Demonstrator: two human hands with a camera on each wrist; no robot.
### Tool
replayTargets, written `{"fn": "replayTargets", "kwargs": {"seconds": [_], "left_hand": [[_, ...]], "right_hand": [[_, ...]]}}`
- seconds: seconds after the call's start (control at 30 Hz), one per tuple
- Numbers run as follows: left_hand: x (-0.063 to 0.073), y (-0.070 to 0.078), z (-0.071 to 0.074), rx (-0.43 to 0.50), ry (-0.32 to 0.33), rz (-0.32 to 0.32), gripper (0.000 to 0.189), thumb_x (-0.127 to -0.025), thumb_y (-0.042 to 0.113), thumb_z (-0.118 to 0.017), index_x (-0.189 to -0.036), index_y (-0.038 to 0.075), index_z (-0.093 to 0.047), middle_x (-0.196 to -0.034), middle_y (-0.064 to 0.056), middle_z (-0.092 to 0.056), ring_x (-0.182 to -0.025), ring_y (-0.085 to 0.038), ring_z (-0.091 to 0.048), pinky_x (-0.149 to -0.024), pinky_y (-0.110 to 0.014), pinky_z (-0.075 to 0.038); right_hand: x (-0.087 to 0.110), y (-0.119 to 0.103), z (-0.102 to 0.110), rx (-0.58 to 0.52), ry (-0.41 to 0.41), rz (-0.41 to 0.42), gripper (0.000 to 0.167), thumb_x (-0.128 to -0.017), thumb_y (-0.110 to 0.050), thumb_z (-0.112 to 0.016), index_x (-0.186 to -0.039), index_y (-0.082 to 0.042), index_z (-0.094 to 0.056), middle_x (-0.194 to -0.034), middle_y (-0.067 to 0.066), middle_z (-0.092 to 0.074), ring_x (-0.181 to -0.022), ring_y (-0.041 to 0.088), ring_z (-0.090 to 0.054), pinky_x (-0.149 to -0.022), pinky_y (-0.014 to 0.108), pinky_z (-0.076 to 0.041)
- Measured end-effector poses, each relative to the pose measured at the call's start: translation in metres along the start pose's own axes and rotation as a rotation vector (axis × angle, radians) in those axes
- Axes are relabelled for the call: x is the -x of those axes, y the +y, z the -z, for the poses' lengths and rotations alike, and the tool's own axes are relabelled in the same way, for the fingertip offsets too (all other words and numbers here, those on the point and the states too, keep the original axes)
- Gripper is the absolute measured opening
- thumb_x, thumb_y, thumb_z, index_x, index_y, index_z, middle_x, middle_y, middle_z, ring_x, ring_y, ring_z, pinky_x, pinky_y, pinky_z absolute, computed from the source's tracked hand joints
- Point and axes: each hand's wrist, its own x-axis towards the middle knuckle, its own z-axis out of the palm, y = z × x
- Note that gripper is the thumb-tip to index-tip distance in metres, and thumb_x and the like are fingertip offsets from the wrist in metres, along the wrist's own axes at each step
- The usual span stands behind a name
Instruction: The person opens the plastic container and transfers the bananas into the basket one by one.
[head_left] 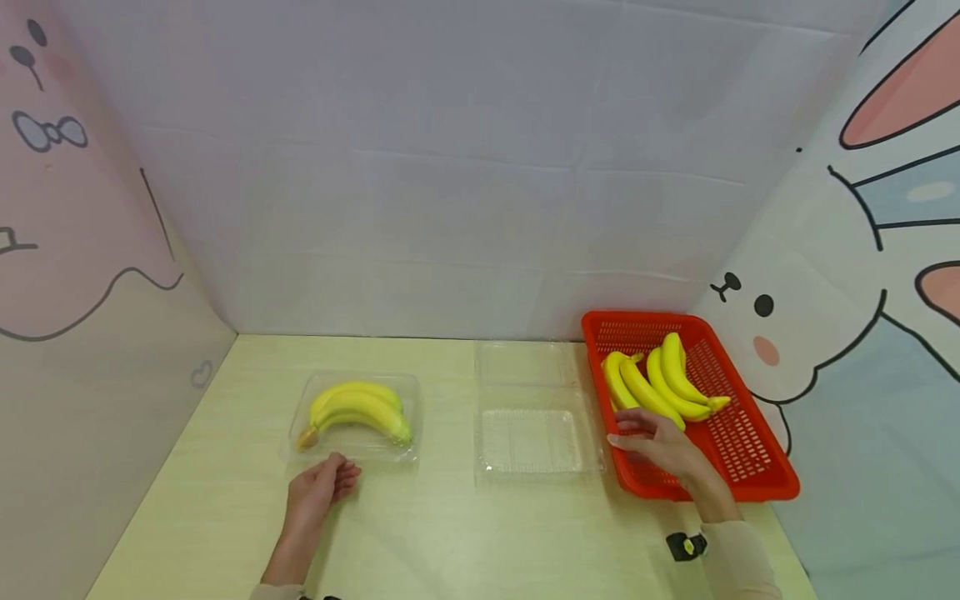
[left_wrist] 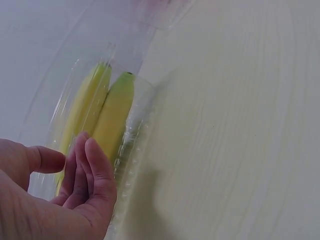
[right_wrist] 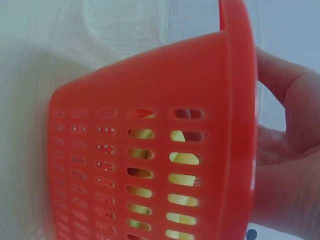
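My left hand point(head_left: 318, 492), fingers loosely curled and holding nothing, is at the near edge of a clear plastic container point(head_left: 408, 387). Two yellow bananas point(head_left: 360, 412) with greenish tips lie side by side in that container. In the left wrist view, the thumb and fingers stand apart in front of these bananas point(left_wrist: 112, 115). My right hand point(head_left: 667, 450) reaches over the near left part of a red basket point(head_left: 750, 454), its thumb near the left rim. Its fingers are beside the left bananas point(head_left: 637, 387); in the right wrist view, the basket wall point(right_wrist: 150, 75) hides the fingertips.
More bananas point(head_left: 678, 383) lie at the right inside the basket. Between the two hands, a clear plastic container point(head_left: 532, 437) lies with its lid opened toward the back wall point(head_left: 450, 208). Printed cloth walls point(head_left: 825, 333) stand at both sides.
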Motion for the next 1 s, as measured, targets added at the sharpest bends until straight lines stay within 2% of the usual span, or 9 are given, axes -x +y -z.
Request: {"fn": "replayTargets", "kwargs": {"seconds": [0.4,0.63,1.0], "left_hand": [[0.011,-0.008,-0.006,0.007,0.019,0.014,0.033,-0.103,0.017,-0.053,-0.109,-0.011,-0.067,-0.078,0.001,-0.073,-0.073,-0.007,-0.069,-0.07,-0.022,-0.058],[0.018,-0.014,-0.01,0.01,0.024,0.001,0.032,-0.103,0.016,-0.053,-0.106,-0.012,-0.067,-0.079,0.001,-0.073,-0.071,-0.006,-0.068,-0.068,-0.022,-0.058],[0.033,-0.021,-0.015,0.026,0.041,0.001,0.028,-0.102,0.013,-0.054,-0.099,-0.01,-0.069,-0.078,-0.001,-0.074,-0.07,-0.008,-0.069,-0.068,-0.022,-0.059]], "right_hand": [[-0.001,-0.002,0.001,0.001,0.01,-0.003,0.062,-0.096,-0.02,-0.075,-0.143,0.009,-0.048,-0.132,0.027,-0.057,-0.101,0.025,-0.064,-0.084,0.031,-0.059],[0.0,-0.003,0.0,0.006,0.013,-0.018,0.062,-0.096,-0.021,-0.075,-0.143,0.009,-0.048,-0.132,0.026,-0.057,-0.102,0.025,-0.064,-0.086,0.033,-0.059],[0.001,-0.003,-0.002,0.008,0.015,-0.02,0.061,-0.096,-0.021,-0.075,-0.143,0.008,-0.049,-0.132,0.026,-0.057,-0.102,0.026,-0.064,-0.086,0.034,-0.059]]}}
